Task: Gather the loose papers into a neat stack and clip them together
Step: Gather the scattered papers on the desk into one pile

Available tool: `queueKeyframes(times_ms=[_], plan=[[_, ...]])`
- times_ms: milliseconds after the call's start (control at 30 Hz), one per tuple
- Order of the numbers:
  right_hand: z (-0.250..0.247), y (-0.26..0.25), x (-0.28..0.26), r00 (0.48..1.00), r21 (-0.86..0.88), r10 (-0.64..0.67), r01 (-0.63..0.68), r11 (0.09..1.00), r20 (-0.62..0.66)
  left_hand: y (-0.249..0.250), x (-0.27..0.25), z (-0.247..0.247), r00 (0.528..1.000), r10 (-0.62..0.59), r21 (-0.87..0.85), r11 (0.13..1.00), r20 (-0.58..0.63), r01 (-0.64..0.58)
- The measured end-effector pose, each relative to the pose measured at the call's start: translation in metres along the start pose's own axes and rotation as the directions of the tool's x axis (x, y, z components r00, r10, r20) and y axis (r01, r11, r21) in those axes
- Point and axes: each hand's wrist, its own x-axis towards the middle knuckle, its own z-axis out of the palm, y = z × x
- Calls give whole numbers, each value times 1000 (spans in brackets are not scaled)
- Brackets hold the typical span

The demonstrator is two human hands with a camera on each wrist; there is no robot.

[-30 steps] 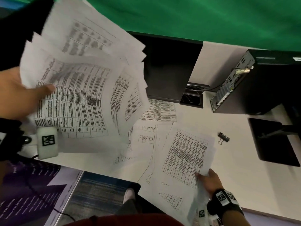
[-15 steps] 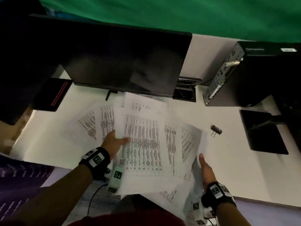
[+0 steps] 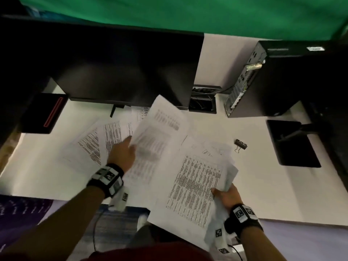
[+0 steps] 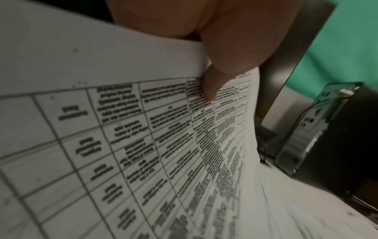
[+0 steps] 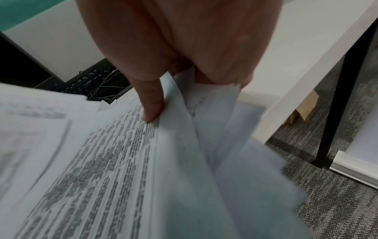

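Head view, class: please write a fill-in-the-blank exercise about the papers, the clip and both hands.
1. The binder clip lies on the ____ desk.
2. The left hand holds a ____ sheet of paper.
3. The right hand grips the papers at their ____ edge.

Missing words: white; printed; right

Nothing I can read here. The white paper sheets printed with black tables (image 4: pixel 143 145) in my left grip (image 4: pixel 214 48) show only blurred rows, and the square black-and-white coded tags on my black wristbands (image 3: pixel 108 176) carry patterns, not words.
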Motion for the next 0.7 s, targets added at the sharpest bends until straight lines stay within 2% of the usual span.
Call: queueKeyframes(times_ms=[100, 200, 267, 300, 367, 467, 533, 633, 700], plan=[[-2, 1, 3, 1000, 18, 7, -7, 1000, 15, 12, 8, -57, 968, 183, -20, 982, -174, -189], [-3, 4, 6, 999, 76, 38, -37, 996, -2, 27, 13, -95, 936, 167, -237, 940, -309, -246], [-2, 6, 5, 997, 128, 75, -71, 989, -26, 29, 20, -97, 962, 128, -452, 862, -240, -228], [-2, 5, 4, 995, 158, 95, -88, 983, -38, 25, 24, -89, 980, 102, -529, 830, -169, -177], [-2, 3, 0, 991, 207, 126, -114, 972, -48, 21, 27, -63, 998, 63, -584, 809, -22, -64], [-2, -5, -11, 988, 317, 150, -138, 939, -17, 16, 22, -7, 988, -58, -411, 904, 146, 114], [-3, -6, -13, 983, 386, 183, -163, 908, -14, 8, 18, 32, 963, -107, -252, 953, 246, 170], [-3, -4, -14, 982, 469, 188, -166, 868, -1, -9, 19, 84, 931, -47, -83, 993, 363, 83], [-3, -5, -17, 985, 507, 165, -167, 845, 49, -8, 14, 107, 918, -9, -48, 998, 398, 31]])
